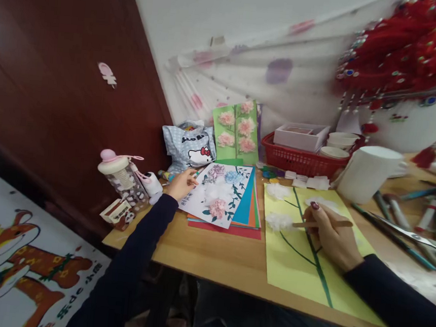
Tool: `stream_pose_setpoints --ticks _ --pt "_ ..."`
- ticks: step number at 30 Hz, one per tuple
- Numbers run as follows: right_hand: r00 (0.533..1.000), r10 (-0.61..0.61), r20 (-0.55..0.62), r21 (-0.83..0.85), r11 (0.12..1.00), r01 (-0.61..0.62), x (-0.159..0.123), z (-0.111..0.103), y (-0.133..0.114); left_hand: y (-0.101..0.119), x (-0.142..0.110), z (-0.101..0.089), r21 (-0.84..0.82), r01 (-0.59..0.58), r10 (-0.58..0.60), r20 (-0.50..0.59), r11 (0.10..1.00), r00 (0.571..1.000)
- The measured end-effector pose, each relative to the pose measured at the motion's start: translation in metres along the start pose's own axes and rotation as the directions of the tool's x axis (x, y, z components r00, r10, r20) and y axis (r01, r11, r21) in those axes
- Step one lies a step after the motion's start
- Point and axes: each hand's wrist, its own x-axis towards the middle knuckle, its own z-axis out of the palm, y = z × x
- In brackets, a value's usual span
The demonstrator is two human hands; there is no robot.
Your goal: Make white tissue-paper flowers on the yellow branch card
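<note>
My right hand [333,237] grips a flat wooden craft stick [342,224] above a yellow sheet [288,269] with a painted green stem and branches. The stick's left end reaches the edge of a fluffy white flower [278,220]. A second white flower [276,191] lies above it, and another [323,203] is partly behind my hand. At the left edge of a white sheet [193,207] with purple, blue, white and pink flowers, my left hand [183,184] has its fingers closed near a small green bit I cannot make out.
Coloured paper [242,209] lies under the white sheet. Behind stand a green flower card [236,132], a checked bag [189,148] and a red basket [294,160]. A bottle [125,181] is left; a white paper roll [367,174] and scissors [414,234] are right.
</note>
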Motion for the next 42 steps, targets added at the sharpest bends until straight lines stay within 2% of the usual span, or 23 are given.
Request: stream_pose_setpoints --ticks 5,9,13,17,19,21,26,28,30,31,32,33,35,36,37,39,42 --pt "0.990 -0.131 0.042 -0.199 0.970 0.137 0.003 -0.004 -0.007 -0.005 0.004 0.019 0.057 -0.011 0.008 0.059 0.998 0.998" --pt "0.990 -0.142 0.025 -0.223 0.964 0.144 0.005 -0.005 -0.006 -0.003 0.009 0.019 0.061 0.010 -0.013 0.040 0.998 0.999" --pt "0.996 -0.062 -0.059 -0.080 0.995 0.057 0.004 -0.006 -0.005 -0.005 0.009 0.010 0.013 0.052 -0.052 -0.018 0.999 0.998" --pt "0.985 0.017 -0.174 0.152 0.988 0.010 0.000 -0.006 -0.011 0.000 0.005 0.000 -0.265 0.183 -0.208 -0.071 0.947 0.975" --pt "0.976 0.026 -0.215 0.206 0.978 0.019 0.000 -0.005 -0.013 0.009 0.002 -0.002 -0.379 0.212 -0.251 -0.055 0.901 0.966" --pt "0.973 0.012 -0.229 0.211 0.977 0.037 0.000 -0.004 -0.012 0.023 -0.002 -0.002 -0.457 0.187 -0.224 -0.027 0.870 0.974" --pt "0.982 -0.077 -0.172 0.121 0.988 0.099 -0.001 -0.004 -0.003 0.072 -0.010 0.009 -0.583 0.051 -0.034 0.040 0.811 0.999" --pt "0.983 -0.078 -0.167 0.088 0.992 0.094 -0.002 -0.006 -0.003 0.092 -0.014 0.013 -0.600 0.034 0.019 0.083 0.799 0.996" --pt "0.987 -0.064 -0.149 0.075 0.994 0.076 -0.003 -0.006 -0.005 0.108 -0.019 0.017 -0.599 0.046 0.070 0.169 0.799 0.983" --pt "0.990 -0.058 -0.132 0.075 0.995 0.068 -0.003 -0.006 -0.006 0.114 -0.022 0.020 -0.591 0.067 0.100 0.246 0.804 0.964" --pt "0.992 -0.055 -0.112 0.076 0.995 0.064 -0.004 -0.006 -0.007 0.119 -0.025 0.023 -0.576 0.098 0.137 0.350 0.812 0.927" --pt "0.995 -0.056 -0.088 0.073 0.995 0.062 -0.003 -0.005 -0.007 0.122 -0.028 0.028 -0.555 0.133 0.179 0.473 0.821 0.863" --pt "0.998 -0.053 -0.026 0.049 0.997 0.054 -0.003 -0.004 -0.007 0.127 -0.035 0.040 -0.504 0.187 0.262 0.689 0.843 0.676" --pt "0.999 -0.050 0.003 0.029 0.998 0.050 -0.002 -0.004 -0.006 0.129 -0.038 0.047 -0.488 0.194 0.299 0.754 0.851 0.585" --pt "0.998 -0.049 0.026 0.003 0.999 0.049 -0.002 -0.003 -0.005 0.131 -0.041 0.055 -0.483 0.189 0.333 0.790 0.855 0.514" --pt "0.997 -0.052 0.063 -0.051 0.997 0.055 -0.001 -0.002 -0.004 0.134 -0.045 0.070 -0.498 0.166 0.392 0.814 0.851 0.429" --pt "0.988 -0.113 0.103 -0.146 0.981 0.127 -0.002 -0.002 -0.004 0.138 -0.047 0.088 -0.516 0.108 0.451 0.818 0.850 0.358"
